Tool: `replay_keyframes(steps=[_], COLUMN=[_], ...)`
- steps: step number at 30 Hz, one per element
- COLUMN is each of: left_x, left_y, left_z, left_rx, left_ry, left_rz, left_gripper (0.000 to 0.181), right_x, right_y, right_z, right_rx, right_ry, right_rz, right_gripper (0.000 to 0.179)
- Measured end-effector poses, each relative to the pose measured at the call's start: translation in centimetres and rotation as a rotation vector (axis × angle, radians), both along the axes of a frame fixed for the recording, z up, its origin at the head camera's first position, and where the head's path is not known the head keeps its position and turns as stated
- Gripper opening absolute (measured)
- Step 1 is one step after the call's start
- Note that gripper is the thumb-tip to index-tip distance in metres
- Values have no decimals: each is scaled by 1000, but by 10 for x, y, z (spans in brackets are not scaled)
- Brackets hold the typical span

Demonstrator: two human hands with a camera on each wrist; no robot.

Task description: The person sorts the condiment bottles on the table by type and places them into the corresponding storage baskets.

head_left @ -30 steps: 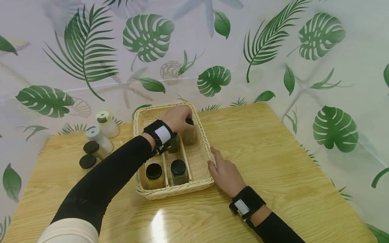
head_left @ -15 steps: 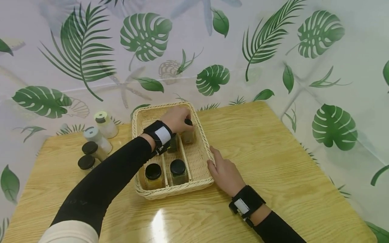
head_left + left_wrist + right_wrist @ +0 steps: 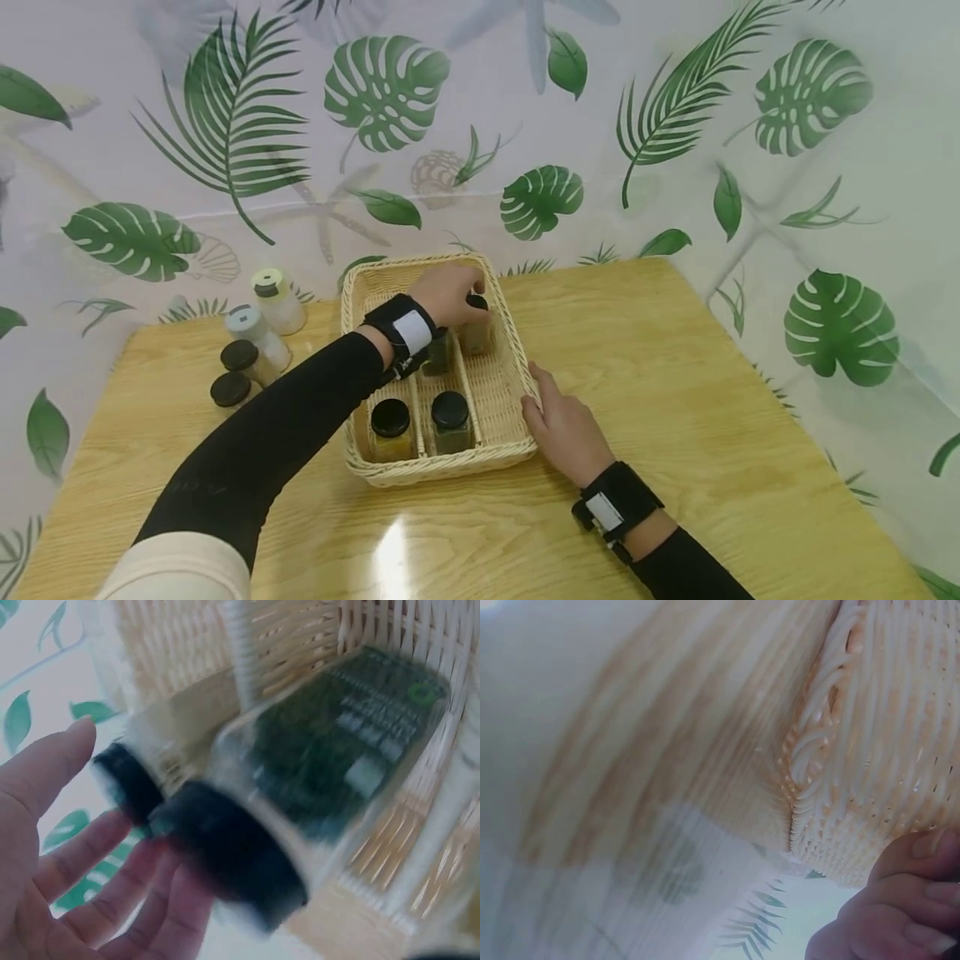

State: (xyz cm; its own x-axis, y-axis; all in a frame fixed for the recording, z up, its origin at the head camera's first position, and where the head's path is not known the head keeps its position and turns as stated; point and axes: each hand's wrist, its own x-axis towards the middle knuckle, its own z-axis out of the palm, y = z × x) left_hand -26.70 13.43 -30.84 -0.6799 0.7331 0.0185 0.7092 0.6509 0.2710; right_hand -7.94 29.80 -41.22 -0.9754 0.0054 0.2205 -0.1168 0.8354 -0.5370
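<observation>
My left hand point(image 3: 447, 296) reaches into a wicker basket point(image 3: 442, 475) with divided compartments. Its fingers are at the black lid of a spice jar point(image 3: 475, 333) standing in the right compartment. In the left wrist view the thumb is spread away from that lid point(image 3: 127, 784), and the fingertips lie beside a nearer black-lidded jar of dark green herbs point(image 3: 337, 750). My right hand point(image 3: 570, 433) grips the basket's right rim, its fingers bent against the woven side in the right wrist view. Two more spice jars, one yellow point(image 3: 391, 442) and one dark point(image 3: 452, 433), stand at the basket's front.
Left of the basket, two black-lidded jars point(image 3: 243, 358) and two pale-topped shaker bottles point(image 3: 277, 304) stand in a row on the wooden table point(image 3: 637, 358). A leaf-printed cloth point(image 3: 465, 108) hangs behind the table.
My left thumb and fingers have parted slightly at the lid of the jar in the right compartment. The right hand stays on the rim; the head view has shifted a little.
</observation>
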Motion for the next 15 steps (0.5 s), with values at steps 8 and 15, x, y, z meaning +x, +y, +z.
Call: replay_keyframes(steps=[8,15], left_x=[9,28], left_y=[-53,-132], left_z=[44,80], left_rx=[108,220], left_ry=[107,192], left_rz=[54,101], left_gripper=[35,33], right_x=[-3,-5], right_y=[-7,-4], right_z=[-3,-3], right_rx=[1,12], right_ry=[-10,-19], right_rz=[11,12], right_gripper=[51,51])
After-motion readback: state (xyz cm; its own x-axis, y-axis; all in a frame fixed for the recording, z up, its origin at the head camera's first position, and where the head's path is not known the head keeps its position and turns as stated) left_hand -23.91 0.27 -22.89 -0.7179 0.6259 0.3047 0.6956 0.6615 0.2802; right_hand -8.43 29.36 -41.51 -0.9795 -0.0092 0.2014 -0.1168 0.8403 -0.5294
